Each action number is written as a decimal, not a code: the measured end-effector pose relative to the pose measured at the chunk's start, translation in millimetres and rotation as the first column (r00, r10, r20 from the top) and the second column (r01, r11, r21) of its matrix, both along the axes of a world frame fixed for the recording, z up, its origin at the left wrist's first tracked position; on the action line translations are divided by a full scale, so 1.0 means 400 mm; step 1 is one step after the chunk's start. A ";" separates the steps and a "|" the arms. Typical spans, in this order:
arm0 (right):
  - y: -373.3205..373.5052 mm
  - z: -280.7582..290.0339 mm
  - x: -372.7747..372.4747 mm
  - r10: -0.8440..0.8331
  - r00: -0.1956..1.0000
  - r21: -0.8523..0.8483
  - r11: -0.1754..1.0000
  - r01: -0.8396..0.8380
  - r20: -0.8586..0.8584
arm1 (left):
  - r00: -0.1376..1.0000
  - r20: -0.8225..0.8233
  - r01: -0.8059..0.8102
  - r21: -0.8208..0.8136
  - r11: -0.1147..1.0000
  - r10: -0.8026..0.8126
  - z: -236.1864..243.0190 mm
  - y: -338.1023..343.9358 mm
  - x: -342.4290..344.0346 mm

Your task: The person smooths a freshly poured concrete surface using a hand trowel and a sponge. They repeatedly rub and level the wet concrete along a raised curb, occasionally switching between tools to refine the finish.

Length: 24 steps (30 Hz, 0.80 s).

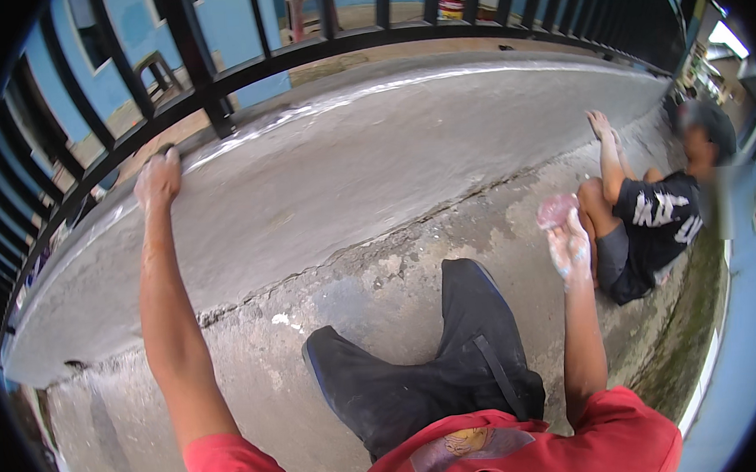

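Observation:
My left hand (pixel 159 178) is closed at the top edge of a low grey plastered wall (pixel 373 154), beneath the black railing. A small dark piece shows by its fingers; what it is I cannot make out. On the right, my right hand (pixel 571 248), smeared with white, holds a pinkish see-through plastic container (pixel 556 211) with its fingers under it. Wet white streaks run along the wall's upper edge.
A black metal railing (pixel 332 44) stands on the wall. Close on my right a person (pixel 653 210) in a dark shirt crouches, arms toward the wall. Rough concrete ground (pixel 355 289) lies between. Behind the railing are a stool (pixel 156 75) and a paint bucket (pixel 451 3).

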State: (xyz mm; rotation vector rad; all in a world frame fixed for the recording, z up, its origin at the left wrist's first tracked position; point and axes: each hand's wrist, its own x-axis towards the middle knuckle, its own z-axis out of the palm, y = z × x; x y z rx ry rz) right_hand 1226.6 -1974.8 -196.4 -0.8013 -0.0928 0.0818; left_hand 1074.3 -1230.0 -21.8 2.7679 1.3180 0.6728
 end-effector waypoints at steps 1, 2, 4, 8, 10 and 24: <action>-0.065 -0.025 -0.003 -0.020 0.999 -0.003 1.000 0.020 -0.029 | 1.000 0.018 0.022 -0.002 1.000 -0.022 0.002 -0.016 0.009; -0.126 -0.054 -0.016 -0.051 0.996 -0.014 0.999 0.050 -0.072 | 0.999 0.016 0.048 -0.037 0.998 -0.048 0.012 -0.046 0.012; -0.125 -0.061 -0.053 -0.110 0.989 -0.051 0.993 0.105 -0.102 | 0.999 0.014 0.047 -0.039 0.998 -0.047 0.009 -0.030 -0.014; -0.096 -0.038 -0.110 -0.144 0.979 -0.066 0.989 0.136 -0.142 | 0.997 0.045 0.057 -0.032 0.998 -0.056 0.017 -0.047 -0.032; -0.081 -0.017 -0.126 -0.027 0.992 -0.109 0.994 0.013 -0.127 | 0.998 0.039 0.053 -0.036 0.998 -0.052 0.010 -0.036 -0.034; 0.259 0.102 -0.094 -0.045 0.983 -0.579 0.803 0.143 0.180 | 0.999 0.012 0.041 -0.035 0.999 -0.041 0.003 -0.034 0.000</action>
